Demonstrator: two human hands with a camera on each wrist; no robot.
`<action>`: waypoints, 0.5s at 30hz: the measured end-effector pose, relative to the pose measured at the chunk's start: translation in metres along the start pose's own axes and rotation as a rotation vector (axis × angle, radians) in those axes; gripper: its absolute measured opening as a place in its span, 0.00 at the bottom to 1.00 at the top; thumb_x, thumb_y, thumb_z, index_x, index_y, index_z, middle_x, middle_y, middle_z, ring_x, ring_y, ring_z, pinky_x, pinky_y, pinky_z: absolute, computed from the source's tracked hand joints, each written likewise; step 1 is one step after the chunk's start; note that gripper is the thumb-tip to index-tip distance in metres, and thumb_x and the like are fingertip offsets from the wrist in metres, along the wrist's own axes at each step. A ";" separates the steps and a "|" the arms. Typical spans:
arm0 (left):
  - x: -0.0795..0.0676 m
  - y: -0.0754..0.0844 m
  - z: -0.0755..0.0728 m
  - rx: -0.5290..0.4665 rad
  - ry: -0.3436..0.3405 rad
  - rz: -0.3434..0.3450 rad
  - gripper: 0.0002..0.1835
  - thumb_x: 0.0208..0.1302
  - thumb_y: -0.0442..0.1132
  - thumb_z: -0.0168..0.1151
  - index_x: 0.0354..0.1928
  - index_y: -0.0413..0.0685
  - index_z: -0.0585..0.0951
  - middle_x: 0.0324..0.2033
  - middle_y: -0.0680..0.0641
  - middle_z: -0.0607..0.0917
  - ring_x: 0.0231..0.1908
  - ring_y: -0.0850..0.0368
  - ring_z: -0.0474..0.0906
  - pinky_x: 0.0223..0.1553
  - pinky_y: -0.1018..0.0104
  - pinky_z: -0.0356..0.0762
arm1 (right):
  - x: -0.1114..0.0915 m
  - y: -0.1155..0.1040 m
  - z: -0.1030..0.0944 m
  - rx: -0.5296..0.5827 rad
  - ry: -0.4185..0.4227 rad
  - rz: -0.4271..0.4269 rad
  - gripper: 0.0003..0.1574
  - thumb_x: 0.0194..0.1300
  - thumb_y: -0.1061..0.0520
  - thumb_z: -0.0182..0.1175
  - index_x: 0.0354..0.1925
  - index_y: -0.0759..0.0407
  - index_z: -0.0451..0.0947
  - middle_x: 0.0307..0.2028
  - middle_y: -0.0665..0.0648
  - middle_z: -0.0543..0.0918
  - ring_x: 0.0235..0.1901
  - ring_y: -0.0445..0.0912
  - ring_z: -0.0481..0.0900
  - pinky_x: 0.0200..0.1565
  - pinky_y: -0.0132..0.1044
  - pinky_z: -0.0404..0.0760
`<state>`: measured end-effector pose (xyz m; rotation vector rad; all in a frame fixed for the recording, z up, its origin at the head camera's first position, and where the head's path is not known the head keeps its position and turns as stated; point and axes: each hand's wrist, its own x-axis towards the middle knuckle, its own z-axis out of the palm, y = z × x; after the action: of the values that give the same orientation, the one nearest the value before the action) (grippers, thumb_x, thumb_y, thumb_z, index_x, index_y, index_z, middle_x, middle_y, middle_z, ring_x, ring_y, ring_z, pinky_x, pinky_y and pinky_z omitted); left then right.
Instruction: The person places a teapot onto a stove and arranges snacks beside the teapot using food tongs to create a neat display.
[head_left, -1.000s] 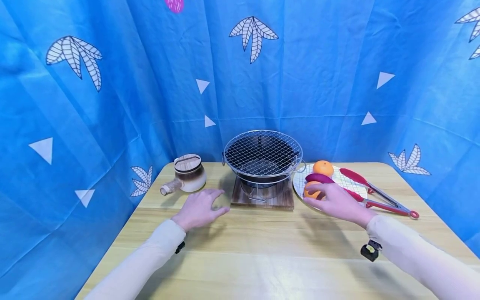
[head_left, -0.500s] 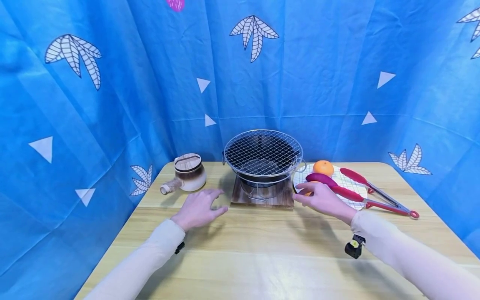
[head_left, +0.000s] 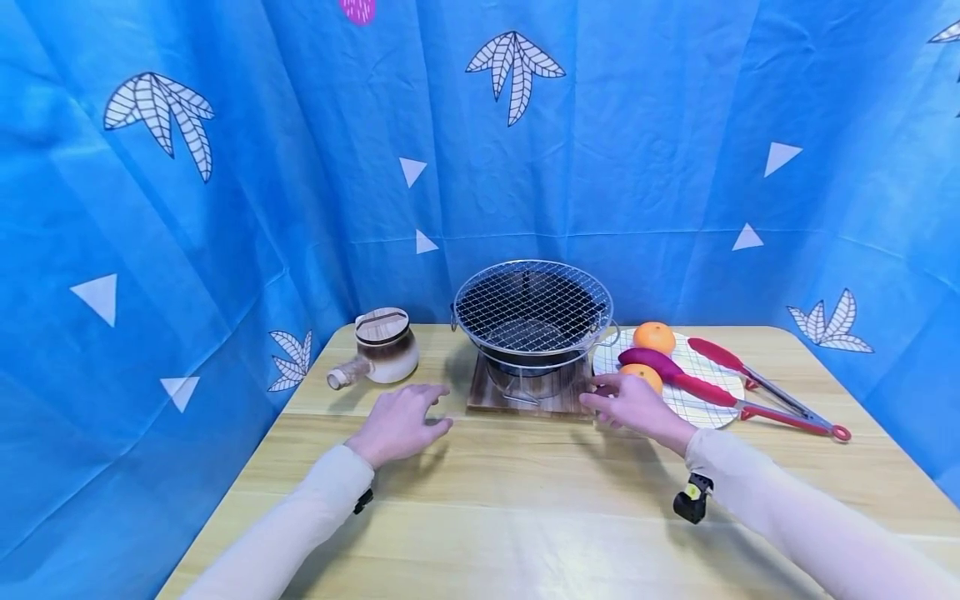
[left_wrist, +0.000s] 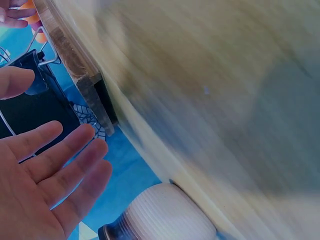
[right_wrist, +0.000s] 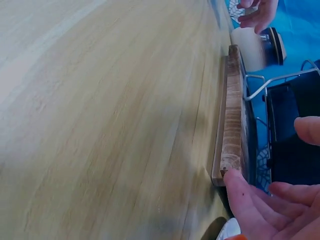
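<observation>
In the head view, a round stove with a wire grill net (head_left: 534, 308) stands on a brown wooden board (head_left: 551, 406). My right hand (head_left: 636, 408) is at that board's front right corner, fingers relaxed. The right wrist view shows a fingertip (right_wrist: 234, 177) right at the board's corner, with no object in the hand. My left hand (head_left: 396, 423) hovers left of the board, its fingers spread and holding nothing. Behind it stands a brown and white pot (head_left: 393, 358) with a wooden lid and a side handle.
At the right a round checked plate (head_left: 716, 408) holds two oranges, the rear orange (head_left: 655, 337) and the front orange (head_left: 645, 377), plus a long purple thing (head_left: 649, 362). Red-tipped tongs (head_left: 718, 354) lie across the plate. A blue curtain (head_left: 525, 183) hangs behind the table.
My right hand has moved left from over the front orange to the board's right corner, uncovering the orange. The left hand stays nearly still. The head view has shifted slightly.
</observation>
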<state>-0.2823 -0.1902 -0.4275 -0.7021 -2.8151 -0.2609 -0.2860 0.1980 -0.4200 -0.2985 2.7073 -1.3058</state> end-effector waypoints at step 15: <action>-0.004 0.000 0.002 -0.007 0.006 -0.002 0.26 0.64 0.54 0.66 0.61 0.53 0.80 0.49 0.50 0.88 0.45 0.56 0.85 0.37 0.54 0.85 | 0.010 0.005 0.007 0.005 -0.003 0.094 0.41 0.67 0.50 0.66 0.69 0.70 0.66 0.34 0.63 0.85 0.28 0.49 0.85 0.33 0.41 0.90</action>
<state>-0.2795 -0.1913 -0.4303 -0.6989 -2.8110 -0.2733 -0.2946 0.1934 -0.4283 -0.1696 2.6793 -1.2855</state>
